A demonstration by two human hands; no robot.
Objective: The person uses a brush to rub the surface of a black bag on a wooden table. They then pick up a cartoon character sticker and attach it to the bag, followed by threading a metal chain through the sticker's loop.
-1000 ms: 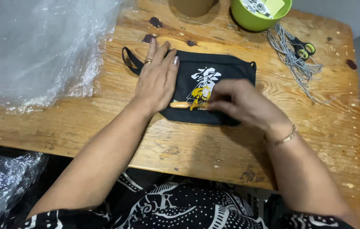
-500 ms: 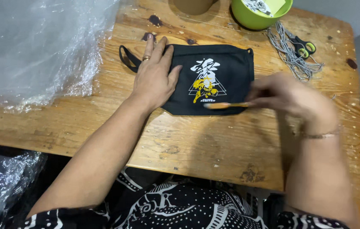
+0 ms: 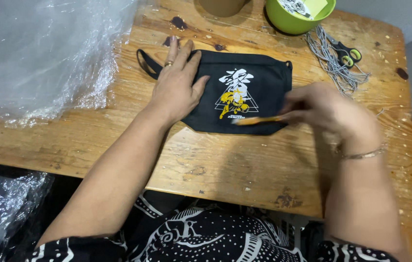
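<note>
Fingers of the left hand (image 3: 177,87) press flat on the black printed face mask (image 3: 245,92) on the wooden table (image 3: 118,136). Beside them, the right hand (image 3: 329,109), pinching a thin orange stick (image 3: 257,120), has slid from mid-mask to its lower right edge, smoothing it flat.

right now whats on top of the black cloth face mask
The left hand lies flat on the black cloth face mask, and the right hand holds a thin orange stick across its lower edge. The cloth beneath the left hand is hidden.
</note>
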